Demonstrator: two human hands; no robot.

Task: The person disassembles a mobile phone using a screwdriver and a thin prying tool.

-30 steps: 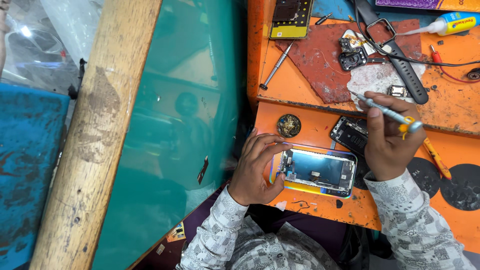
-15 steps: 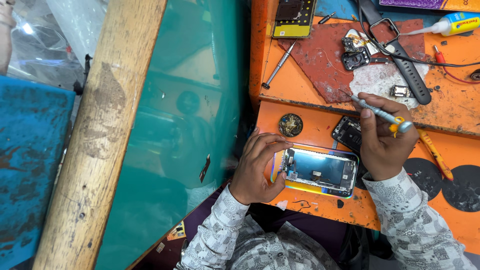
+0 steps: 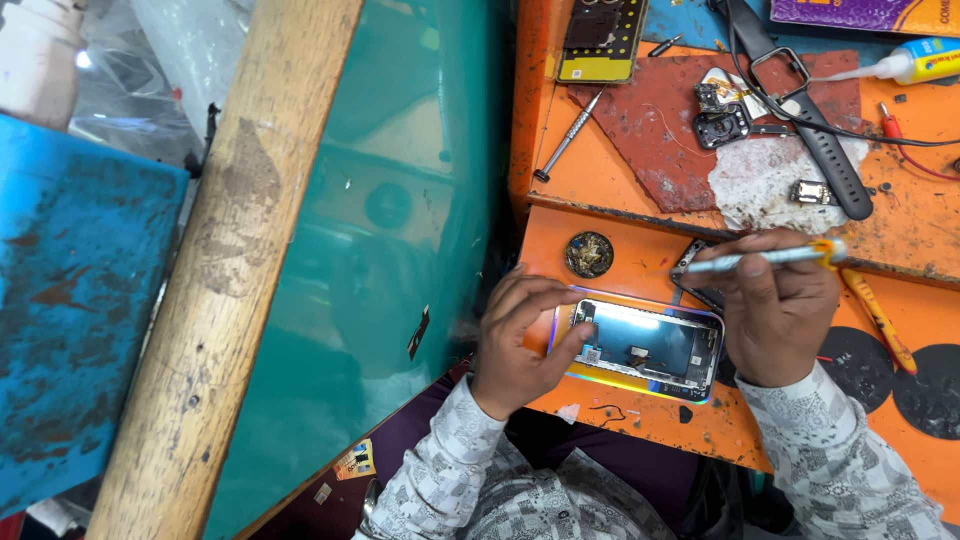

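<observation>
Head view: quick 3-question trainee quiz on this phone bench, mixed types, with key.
1. True or false: the left hand rests on the opened phone.
2. Which hand holds the screwdriver?
3. The round dish lies: A) beside the glue bottle, B) just beyond the phone, C) on the teal panel.

Key: 1 true; 2 the right hand; 3 B.
</observation>
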